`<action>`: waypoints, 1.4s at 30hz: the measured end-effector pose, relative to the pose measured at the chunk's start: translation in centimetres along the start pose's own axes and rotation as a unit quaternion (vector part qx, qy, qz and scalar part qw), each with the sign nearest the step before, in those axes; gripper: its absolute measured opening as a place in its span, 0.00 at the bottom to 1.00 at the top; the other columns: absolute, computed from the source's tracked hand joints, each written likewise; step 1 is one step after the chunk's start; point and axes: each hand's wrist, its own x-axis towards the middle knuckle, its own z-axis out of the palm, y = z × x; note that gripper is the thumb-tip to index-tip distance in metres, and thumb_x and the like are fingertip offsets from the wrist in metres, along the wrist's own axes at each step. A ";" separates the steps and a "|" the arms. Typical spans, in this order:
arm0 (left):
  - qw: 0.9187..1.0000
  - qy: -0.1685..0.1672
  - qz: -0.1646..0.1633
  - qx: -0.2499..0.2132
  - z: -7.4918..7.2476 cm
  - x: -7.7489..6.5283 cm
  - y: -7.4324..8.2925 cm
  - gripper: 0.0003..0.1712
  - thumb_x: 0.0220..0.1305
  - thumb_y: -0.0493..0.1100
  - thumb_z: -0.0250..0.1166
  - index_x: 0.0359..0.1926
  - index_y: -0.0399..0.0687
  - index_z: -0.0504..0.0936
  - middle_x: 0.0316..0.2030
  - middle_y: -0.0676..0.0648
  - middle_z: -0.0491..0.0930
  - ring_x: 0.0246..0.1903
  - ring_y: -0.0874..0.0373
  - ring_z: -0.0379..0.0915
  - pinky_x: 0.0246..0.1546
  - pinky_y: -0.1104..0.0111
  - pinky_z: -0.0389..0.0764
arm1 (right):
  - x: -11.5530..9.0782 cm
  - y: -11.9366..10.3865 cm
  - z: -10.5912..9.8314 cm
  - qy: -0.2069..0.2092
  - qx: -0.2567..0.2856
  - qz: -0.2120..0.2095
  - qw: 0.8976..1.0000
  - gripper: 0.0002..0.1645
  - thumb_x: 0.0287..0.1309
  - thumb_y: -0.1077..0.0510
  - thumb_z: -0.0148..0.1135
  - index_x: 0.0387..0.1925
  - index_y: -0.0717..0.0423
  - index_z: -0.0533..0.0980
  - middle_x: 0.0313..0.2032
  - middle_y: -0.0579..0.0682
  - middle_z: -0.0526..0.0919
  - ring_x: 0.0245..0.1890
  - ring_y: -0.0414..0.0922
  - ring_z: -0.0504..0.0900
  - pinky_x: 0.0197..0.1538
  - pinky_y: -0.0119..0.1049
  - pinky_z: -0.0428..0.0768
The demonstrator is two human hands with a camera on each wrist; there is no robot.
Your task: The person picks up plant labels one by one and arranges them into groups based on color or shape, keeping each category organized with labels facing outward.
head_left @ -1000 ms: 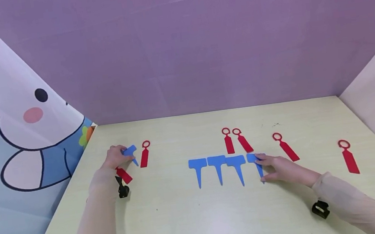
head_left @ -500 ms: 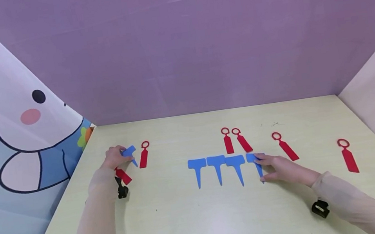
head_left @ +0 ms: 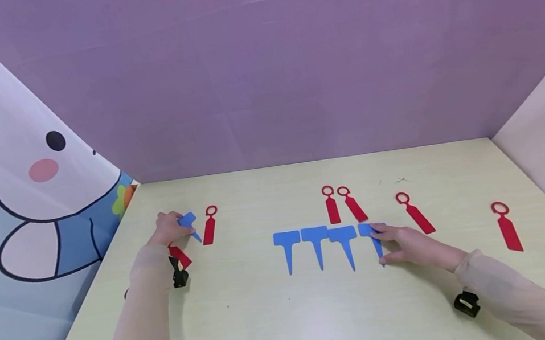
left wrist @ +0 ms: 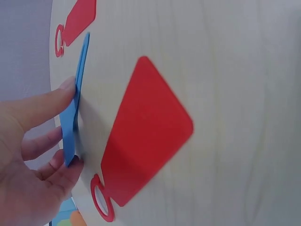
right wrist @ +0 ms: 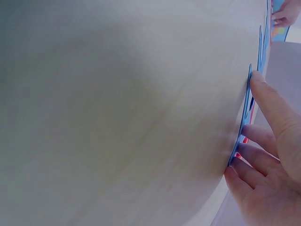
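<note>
Three T-shaped pieces form the blue row (head_left: 315, 234), my reference for all positions, lying on the pale table (head_left: 273, 331) with heads on the far side and stems pointing toward me.

My left hand (head_left: 169, 228), well left of the blue row and slightly beyond it, is clamped on the left-hand blue piece (left wrist: 69, 117), thumb against fingers. That piece is tilted, its narrow tip directed toward the blue row and toward me; whether it touches the table I cannot tell. Left of the blue row, the first red tag (head_left: 181, 256) lies below my wrist, its ring visible only from the left wrist; the second red tag (head_left: 210, 231) lies just beside the held piece, nearer the blue row.

My right hand (head_left: 409, 245), at the right end of the blue row, is clamped lengthwise on the right-hand blue piece (head_left: 365, 230): thumb at the narrow tip, fingers at the head. That piece is just beside the blue row, similarly oriented. Whether it is raised slightly, I cannot tell.

Just beyond the blue row's right end lie the third red tag (head_left: 332, 211) and the fourth red tag (head_left: 356, 209), near each other. Right of the blue row lies the fifth red tag (head_left: 421, 219); the sixth red tag (head_left: 509, 233) is farther right, well apart.
</note>
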 end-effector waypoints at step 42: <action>0.948 0.040 -0.039 -0.313 -0.5 -0.7 -1.3 0.23 0.68 0.41 0.43 0.61 0.33 0.61 0.60 0.33 0.58 0.54 0.44 0.58 0.58 0.56 0.61 | -0.2 -0.5 -0.2 -0.003 0.006 0.008 1.000 0.42 0.42 0.51 0.67 0.57 0.65 0.64 0.62 0.62 0.59 0.60 0.61 0.57 0.53 0.46 0.69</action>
